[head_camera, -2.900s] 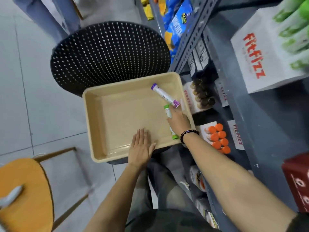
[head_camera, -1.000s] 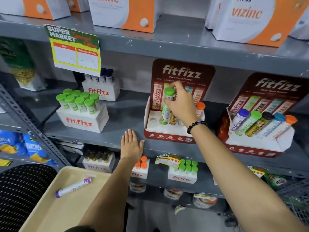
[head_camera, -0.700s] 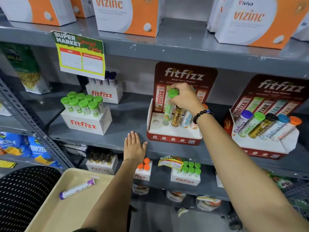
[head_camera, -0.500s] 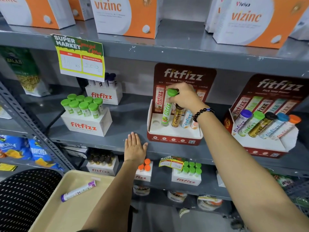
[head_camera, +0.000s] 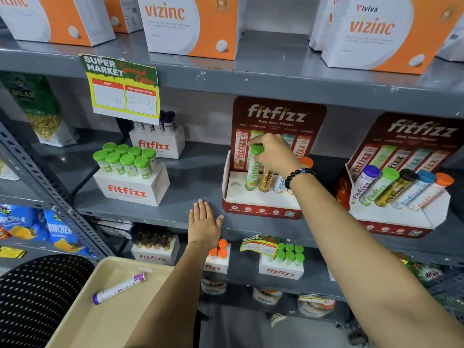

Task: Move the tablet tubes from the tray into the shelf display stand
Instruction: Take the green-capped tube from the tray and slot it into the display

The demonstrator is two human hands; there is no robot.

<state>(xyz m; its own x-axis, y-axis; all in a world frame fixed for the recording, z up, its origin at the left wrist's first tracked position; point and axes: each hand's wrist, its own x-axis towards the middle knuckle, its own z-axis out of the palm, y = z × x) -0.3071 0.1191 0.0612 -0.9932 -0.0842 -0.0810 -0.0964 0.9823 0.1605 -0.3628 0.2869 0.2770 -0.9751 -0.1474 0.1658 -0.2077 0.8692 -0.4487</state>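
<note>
A red fitfizz display stand (head_camera: 261,212) sits on the middle shelf. My right hand (head_camera: 275,150) grips the green cap of a green-capped tube (head_camera: 253,172), which stands upright in the stand's second hole from the left. The leftmost hole (head_camera: 235,184) is empty. A gold tube (head_camera: 266,179) and others stand to the right, partly hidden by my wrist. My left hand (head_camera: 204,222) rests flat, fingers spread, on the shelf edge. A purple-capped tube (head_camera: 119,288) lies in the beige tray (head_camera: 100,322) at lower left.
A second, full fitfizz stand (head_camera: 401,197) stands to the right. White fitfizz boxes of green-capped tubes (head_camera: 130,172) sit left of my hands. Vizinc boxes (head_camera: 190,26) line the upper shelf. A price sign (head_camera: 123,89) hangs down. A black perforated stool (head_camera: 37,297) holds the tray.
My right hand carried the green-capped tube from the tray up to the stand and lowered it into the second hole. My left hand moved from the tray to the shelf edge.
</note>
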